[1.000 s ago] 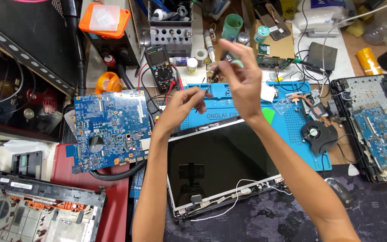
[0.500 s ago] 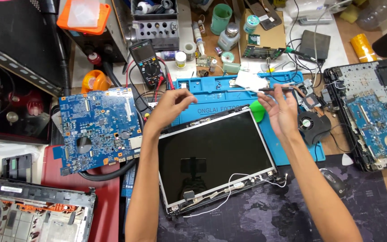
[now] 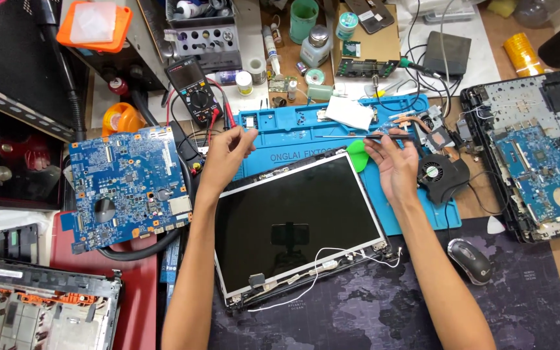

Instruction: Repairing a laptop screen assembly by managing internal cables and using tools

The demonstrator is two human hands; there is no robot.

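Both hands have come down from where they were raised over the blue mat a second ago and have spread apart, so the work now sits low at the top edge of the laptop screen panel [image 3: 296, 223]. At about one o'clock from that panel, the right hand [image 3: 393, 162] pinches a thin dark rod-like tool [image 3: 371, 135], fingers closed on its right end, the tool lying almost level over the blue silicone work mat [image 3: 293, 126]. A green pry pick [image 3: 358, 155] lies just beside that hand on the mat. At about eleven o'clock, the left hand [image 3: 228, 155] hovers loosely curled and holds nothing that I can make out, near the multimeter [image 3: 192, 87]. A blue motherboard [image 3: 128, 188] rests at nine o'clock on the desk, a cooling fan [image 3: 441, 174] at three o'clock, a mouse [image 3: 470, 260] at four.
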